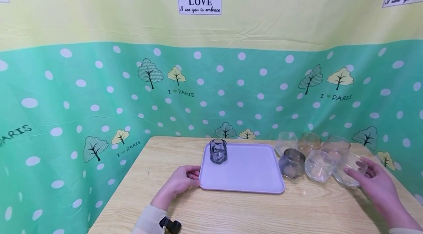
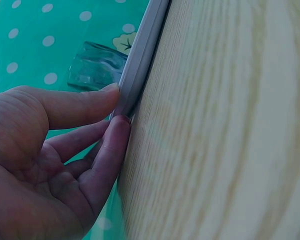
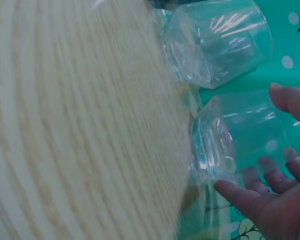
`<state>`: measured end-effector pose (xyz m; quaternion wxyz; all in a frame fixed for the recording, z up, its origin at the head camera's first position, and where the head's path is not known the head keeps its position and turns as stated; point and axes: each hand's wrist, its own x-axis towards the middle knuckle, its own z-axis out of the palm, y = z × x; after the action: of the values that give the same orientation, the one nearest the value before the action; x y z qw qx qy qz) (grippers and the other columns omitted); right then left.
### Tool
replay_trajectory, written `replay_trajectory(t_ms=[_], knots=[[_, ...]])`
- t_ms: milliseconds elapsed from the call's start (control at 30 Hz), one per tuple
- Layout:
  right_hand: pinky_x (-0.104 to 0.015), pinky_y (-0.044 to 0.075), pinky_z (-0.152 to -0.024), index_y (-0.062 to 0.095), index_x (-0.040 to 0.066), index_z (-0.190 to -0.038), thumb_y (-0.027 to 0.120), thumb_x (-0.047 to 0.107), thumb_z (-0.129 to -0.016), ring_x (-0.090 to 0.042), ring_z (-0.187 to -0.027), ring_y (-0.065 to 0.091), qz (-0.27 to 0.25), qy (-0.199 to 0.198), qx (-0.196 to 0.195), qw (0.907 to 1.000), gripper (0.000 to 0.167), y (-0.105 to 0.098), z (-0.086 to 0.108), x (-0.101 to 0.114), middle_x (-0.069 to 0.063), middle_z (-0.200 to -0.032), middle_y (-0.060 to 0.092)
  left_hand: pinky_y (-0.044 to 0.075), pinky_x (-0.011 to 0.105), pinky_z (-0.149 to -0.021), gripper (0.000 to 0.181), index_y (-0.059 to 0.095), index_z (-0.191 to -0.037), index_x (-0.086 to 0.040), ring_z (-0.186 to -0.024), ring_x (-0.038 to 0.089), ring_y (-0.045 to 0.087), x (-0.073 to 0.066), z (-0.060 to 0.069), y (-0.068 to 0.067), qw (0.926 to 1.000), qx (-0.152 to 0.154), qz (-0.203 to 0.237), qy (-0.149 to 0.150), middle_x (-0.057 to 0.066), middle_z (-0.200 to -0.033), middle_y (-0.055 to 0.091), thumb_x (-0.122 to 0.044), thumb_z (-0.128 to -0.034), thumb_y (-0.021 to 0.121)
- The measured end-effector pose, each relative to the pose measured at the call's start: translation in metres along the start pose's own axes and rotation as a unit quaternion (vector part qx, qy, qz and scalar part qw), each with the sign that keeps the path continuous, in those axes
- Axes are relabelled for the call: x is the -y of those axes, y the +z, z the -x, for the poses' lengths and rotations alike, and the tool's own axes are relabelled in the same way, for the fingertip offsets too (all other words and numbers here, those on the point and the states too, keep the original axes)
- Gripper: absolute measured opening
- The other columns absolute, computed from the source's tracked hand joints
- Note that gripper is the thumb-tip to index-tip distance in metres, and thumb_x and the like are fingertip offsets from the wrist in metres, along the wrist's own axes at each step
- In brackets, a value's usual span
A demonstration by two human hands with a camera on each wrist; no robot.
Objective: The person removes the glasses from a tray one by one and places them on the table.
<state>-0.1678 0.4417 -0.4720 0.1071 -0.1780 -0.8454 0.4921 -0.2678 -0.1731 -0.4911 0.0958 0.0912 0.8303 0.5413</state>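
Thumb and fingers of my left hand (image 1: 181,181) pinch the left rim of a pale lilac tray (image 1: 248,171), which lies flat on the table. In the left wrist view the thumb (image 2: 82,106) presses the tray's edge (image 2: 135,65) from one side, with fingers on the other. A small dark grey shaped glass (image 1: 218,152) stands on the tray's back left part. Over at the right, my right hand (image 1: 380,186) holds a clear glass (image 1: 340,178) around its side. Through its wall (image 3: 240,130) some fingertips show in the right wrist view.
Beside the tray's right edge stand several more glasses: a smoky grey one (image 1: 292,164), a clear faceted one (image 1: 318,167), an amber one (image 1: 308,143), a pinkish one (image 1: 335,146) and another clear one (image 1: 286,142). A patterned curtain (image 1: 185,116) hangs behind the wooden table (image 1: 231,212).
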Motion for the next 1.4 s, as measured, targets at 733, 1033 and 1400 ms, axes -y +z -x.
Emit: replay_trajectory(t_ms=[733,1033,1400], knots=[[-0.005,0.045,-0.068,-0.003,-0.007,-0.166,0.067,0.048,-0.105,-0.063,-0.148,0.02,0.02,-0.019,0.036,0.999,0.108,0.004,-0.003,-0.003,-0.039,-0.168,0.013,0.059,0.031,-0.081,0.061,0.064,-0.138,0.01,-0.094,0.02,0.067,0.002,0.002,-0.002,1.0,-0.003,0.001,-0.006,0.01,-0.11,0.07,0.011,-0.079,0.082],[-0.039,0.037,-0.122,-0.01,0.002,-0.168,0.066,0.05,-0.104,-0.06,-0.154,0.003,-0.008,0.014,0.048,0.9987,0.11,0.005,0.0,0.0,-0.033,-0.172,-0.004,0.059,0.032,-0.083,0.061,0.064,-0.138,0.01,-0.095,0.019,0.067,0.004,0.004,-0.003,1.0,0.002,-0.004,-0.007,0.009,-0.11,0.07,0.01,-0.08,0.082],[-0.058,0.007,-0.129,0.006,0.028,-0.172,0.061,0.059,-0.103,-0.034,-0.163,-0.005,-0.087,0.088,-0.123,0.9846,0.094,0.01,0.013,0.013,0.001,-0.179,-0.002,0.059,0.032,-0.083,0.061,0.064,-0.137,0.012,-0.095,0.02,0.067,0.0,0.0,0.0,1.0,0.007,0.003,0.006,0.01,-0.109,0.07,0.011,-0.079,0.083]])
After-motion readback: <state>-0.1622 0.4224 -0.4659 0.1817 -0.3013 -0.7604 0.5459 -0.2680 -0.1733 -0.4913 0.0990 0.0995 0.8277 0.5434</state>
